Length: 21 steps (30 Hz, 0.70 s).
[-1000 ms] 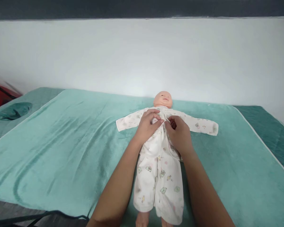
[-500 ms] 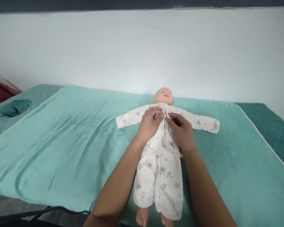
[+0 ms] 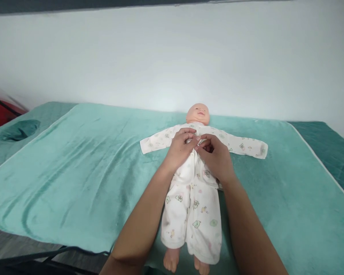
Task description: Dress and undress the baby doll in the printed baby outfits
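A baby doll (image 3: 198, 113) lies face up on a teal towel (image 3: 83, 172), dressed in a white printed romper (image 3: 193, 214) with its sleeves spread out to both sides. My left hand (image 3: 180, 148) and my right hand (image 3: 215, 156) meet on the doll's chest. Both pinch the romper's front opening just below the collar, fingertips touching each other. The doll's bare feet (image 3: 186, 262) stick out at the near end.
The towel covers a darker green padded table (image 3: 323, 145) that stands against a white wall. A round hole (image 3: 18, 130) shows in the padding at far left, with something red (image 3: 0, 114) beyond it. A dark frame bar (image 3: 31, 258) runs below the near edge.
Both hands stayed on the doll's chest and their fingertips drew closer together at the romper's front. The view shifted slightly, so the doll's feet now show in full.
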Tool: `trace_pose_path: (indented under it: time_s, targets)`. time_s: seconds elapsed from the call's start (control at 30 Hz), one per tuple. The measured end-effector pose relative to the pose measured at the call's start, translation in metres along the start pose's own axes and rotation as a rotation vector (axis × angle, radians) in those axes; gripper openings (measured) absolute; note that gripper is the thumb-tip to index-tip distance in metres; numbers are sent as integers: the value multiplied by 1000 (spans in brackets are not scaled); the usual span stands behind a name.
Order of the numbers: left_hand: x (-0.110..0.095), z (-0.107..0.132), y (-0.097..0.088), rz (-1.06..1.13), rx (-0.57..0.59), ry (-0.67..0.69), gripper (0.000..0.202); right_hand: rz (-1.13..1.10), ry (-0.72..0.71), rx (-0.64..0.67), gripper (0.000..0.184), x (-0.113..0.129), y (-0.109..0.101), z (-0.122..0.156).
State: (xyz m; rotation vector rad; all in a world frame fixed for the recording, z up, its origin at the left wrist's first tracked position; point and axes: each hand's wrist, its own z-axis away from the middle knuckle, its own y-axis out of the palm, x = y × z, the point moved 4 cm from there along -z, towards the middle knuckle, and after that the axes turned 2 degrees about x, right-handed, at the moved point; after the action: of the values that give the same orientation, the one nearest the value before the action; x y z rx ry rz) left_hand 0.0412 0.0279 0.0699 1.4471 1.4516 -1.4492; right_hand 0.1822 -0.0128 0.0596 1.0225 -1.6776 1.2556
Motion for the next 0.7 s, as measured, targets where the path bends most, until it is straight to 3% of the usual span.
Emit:
trace_pose_path:
  time_s: [0.33, 0.47, 0.6, 0.7]
  targets:
    - [4, 1, -1, 15, -47, -45, 5, 176, -59, 31, 34, 4, 2, 2]
    - [8, 3, -4, 48, -86, 34, 14, 272, -82, 34, 38, 8, 1, 5]
    - [7, 6, -8, 14, -53, 103, 15, 525, -64, 12, 27, 24, -2, 16]
    - [4, 9, -14, -4, -17, 85, 9, 788, -34, 80, 20, 39, 0, 27]
